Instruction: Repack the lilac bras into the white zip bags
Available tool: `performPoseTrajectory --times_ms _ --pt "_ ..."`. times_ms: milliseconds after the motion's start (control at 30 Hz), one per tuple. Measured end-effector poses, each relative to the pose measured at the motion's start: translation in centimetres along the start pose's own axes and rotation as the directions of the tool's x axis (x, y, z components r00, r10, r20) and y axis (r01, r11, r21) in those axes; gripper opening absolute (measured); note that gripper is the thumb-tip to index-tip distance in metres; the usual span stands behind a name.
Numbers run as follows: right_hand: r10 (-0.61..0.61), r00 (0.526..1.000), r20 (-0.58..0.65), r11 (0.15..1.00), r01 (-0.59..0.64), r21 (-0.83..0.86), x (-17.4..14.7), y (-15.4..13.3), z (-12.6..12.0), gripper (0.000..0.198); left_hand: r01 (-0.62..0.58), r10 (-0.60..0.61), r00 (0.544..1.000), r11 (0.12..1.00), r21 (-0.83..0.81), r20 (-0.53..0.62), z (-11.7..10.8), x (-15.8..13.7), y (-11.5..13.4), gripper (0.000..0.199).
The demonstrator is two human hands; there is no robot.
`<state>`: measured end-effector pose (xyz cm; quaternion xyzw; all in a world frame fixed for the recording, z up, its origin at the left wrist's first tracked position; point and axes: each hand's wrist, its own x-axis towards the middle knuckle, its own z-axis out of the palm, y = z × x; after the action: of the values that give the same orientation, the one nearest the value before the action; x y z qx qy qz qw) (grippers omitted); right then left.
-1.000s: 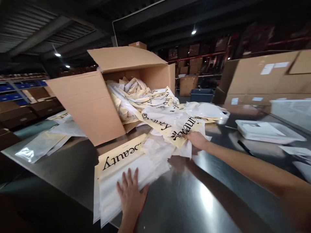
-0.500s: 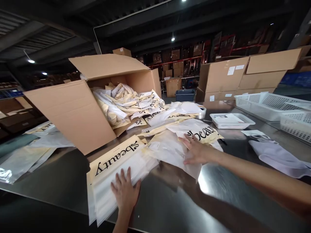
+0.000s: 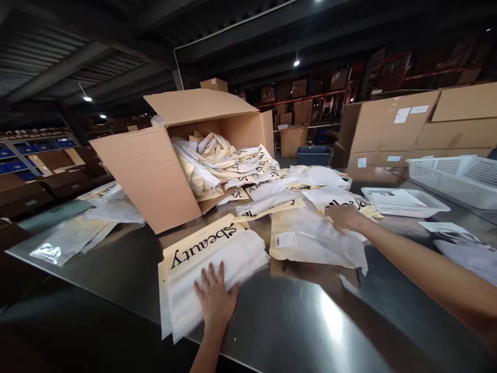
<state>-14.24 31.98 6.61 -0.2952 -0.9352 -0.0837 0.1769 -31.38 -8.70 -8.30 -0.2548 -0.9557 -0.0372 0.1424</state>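
My left hand (image 3: 215, 298) lies flat with fingers spread on a neat stack of packaging bags (image 3: 213, 259), white and cream, the top one printed "Sbeauty" in black. To the right, my right hand (image 3: 344, 217) is closed on the upper right part of a clear-and-cream plastic bag (image 3: 306, 235) with a small barcode label (image 3: 286, 240); its fingertips are hidden. More such bags lie loosely heaped (image 3: 267, 192) behind it, spilling from a cardboard box (image 3: 143, 176) tipped on its side.
A steel table (image 3: 287, 321) carries everything. Loose bags (image 3: 73, 238) lie left of the box. On the right are a white tray (image 3: 427, 208), a white perforated basket (image 3: 438, 178) and pale fabric (image 3: 466, 259). Large cartons (image 3: 392, 127) stand behind.
The view has turned left. My right hand has gone from spread fingers to a closed grip, and the bag has shifted right, away from the stack. My left hand stays on the stack.
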Motion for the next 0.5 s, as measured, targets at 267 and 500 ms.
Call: performPoseTrajectory --times_ms 267,500 --pt "-0.278 0.958 -0.071 0.949 0.286 0.134 5.8 -12.3 2.2 0.027 0.038 -0.025 0.997 0.984 -0.173 0.072 -0.3 0.2 -0.6 0.077" --pt "-0.292 0.911 -0.29 0.919 0.351 0.179 7.4 -12.4 0.2 0.032 0.05 -0.023 0.996 0.94 -0.338 0.081 -0.6 0.2 -1.4 0.084"
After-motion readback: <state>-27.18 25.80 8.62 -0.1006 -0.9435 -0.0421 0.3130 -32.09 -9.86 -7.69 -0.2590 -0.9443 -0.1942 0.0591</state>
